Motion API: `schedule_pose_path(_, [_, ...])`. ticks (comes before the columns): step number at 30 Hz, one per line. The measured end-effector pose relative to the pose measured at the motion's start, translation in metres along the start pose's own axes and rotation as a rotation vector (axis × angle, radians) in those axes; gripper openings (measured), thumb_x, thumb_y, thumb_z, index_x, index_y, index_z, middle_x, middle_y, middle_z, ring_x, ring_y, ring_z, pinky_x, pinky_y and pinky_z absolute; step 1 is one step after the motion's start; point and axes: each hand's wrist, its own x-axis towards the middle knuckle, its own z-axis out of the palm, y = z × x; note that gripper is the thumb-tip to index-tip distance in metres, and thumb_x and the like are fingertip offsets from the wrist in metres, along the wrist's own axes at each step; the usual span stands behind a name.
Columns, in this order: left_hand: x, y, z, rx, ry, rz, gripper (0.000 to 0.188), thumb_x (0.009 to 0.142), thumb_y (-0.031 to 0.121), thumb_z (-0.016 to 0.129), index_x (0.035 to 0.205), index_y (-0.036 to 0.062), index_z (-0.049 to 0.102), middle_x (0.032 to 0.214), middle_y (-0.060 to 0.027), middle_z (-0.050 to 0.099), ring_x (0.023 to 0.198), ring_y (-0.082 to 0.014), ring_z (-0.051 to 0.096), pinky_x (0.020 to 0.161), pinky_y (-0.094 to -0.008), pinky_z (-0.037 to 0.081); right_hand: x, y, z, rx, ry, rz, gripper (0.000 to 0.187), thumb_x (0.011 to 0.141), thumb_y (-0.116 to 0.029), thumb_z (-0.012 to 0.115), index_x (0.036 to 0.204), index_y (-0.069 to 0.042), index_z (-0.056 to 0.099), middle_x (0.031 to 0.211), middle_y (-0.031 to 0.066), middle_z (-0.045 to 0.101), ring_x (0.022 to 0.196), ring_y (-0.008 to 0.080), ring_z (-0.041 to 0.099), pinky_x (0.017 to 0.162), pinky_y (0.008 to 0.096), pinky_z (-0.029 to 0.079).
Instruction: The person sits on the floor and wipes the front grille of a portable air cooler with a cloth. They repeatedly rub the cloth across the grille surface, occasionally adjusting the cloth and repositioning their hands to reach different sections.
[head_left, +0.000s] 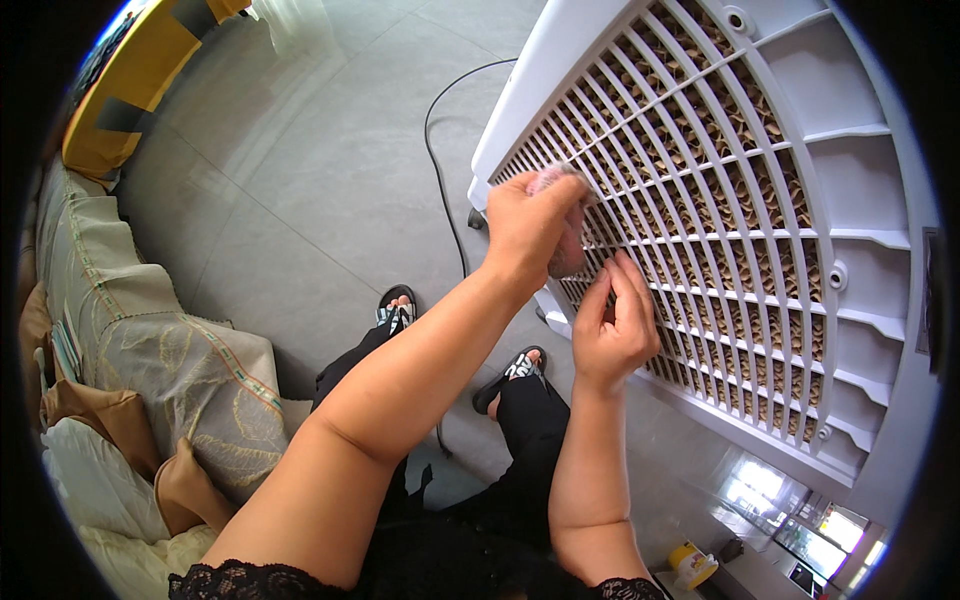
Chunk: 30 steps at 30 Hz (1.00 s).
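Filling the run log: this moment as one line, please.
left hand: holding pinkish cloth at white grille | right hand: fingers at grille, contact unclear | black cord: on floor

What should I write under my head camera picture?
Left hand holding a pinkish cloth at a white slatted grille, right hand close by.

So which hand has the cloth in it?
The left hand: it grips the crumpled pinkish cloth. The right hand shows no cloth, its fingers at the white grille.
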Motion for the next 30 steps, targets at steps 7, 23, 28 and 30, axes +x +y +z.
schedule_pose_path(7, [-0.016, 0.000, 0.013, 0.107, 0.010, 0.084, 0.015, 0.085, 0.017, 0.064, 0.081, 0.0027, 0.062, 0.073, -0.0021, 0.058, 0.066, -0.0091, 0.054, 0.056, -0.0246, 0.044, 0.001, -0.004, 0.000, -0.018, 0.003, -0.003, 0.008, 0.082, -0.002, 0.067, 0.089, 0.000, 0.069, 0.098, 0.0131, 0.071, 0.081, 0.0282, 0.070, 0.068, 0.0342, 0.057])
schedule_pose_path(23, [-0.001, 0.002, 0.008, -0.051, 0.017, 0.097, 0.016, 0.083, 0.015, 0.068, 0.076, 0.0012, 0.065, 0.068, -0.0028, 0.062, 0.058, -0.0087, 0.055, 0.052, -0.0235, 0.044, -0.001, -0.003, -0.001, 0.008, -0.017, 0.012, 0.008, 0.083, -0.002, 0.067, 0.090, 0.000, 0.068, 0.099, 0.0140, 0.071, 0.082, 0.0282, 0.071, 0.068, 0.0338, 0.057])
schedule_pose_path(28, [-0.009, -0.004, 0.010, 0.107, -0.005, 0.068, 0.017, 0.085, 0.017, 0.068, 0.084, 0.0003, 0.066, 0.075, -0.0026, 0.062, 0.062, -0.0079, 0.054, 0.056, -0.0233, 0.045, 0.001, -0.003, -0.002, 0.015, -0.017, 0.005, 0.008, 0.082, -0.002, 0.067, 0.089, 0.001, 0.068, 0.099, 0.0147, 0.070, 0.082, 0.0288, 0.070, 0.068, 0.0339, 0.057])
schedule_pose_path(30, [-0.005, 0.001, 0.008, 0.047, -0.010, 0.058, 0.018, 0.085, 0.017, 0.068, 0.084, 0.0000, 0.065, 0.075, -0.0028, 0.062, 0.062, -0.0081, 0.054, 0.054, -0.0236, 0.044, 0.002, -0.002, -0.001, 0.016, -0.011, 0.000, 0.008, 0.082, -0.002, 0.067, 0.089, 0.001, 0.068, 0.099, 0.0147, 0.070, 0.082, 0.0289, 0.070, 0.068, 0.0340, 0.057])
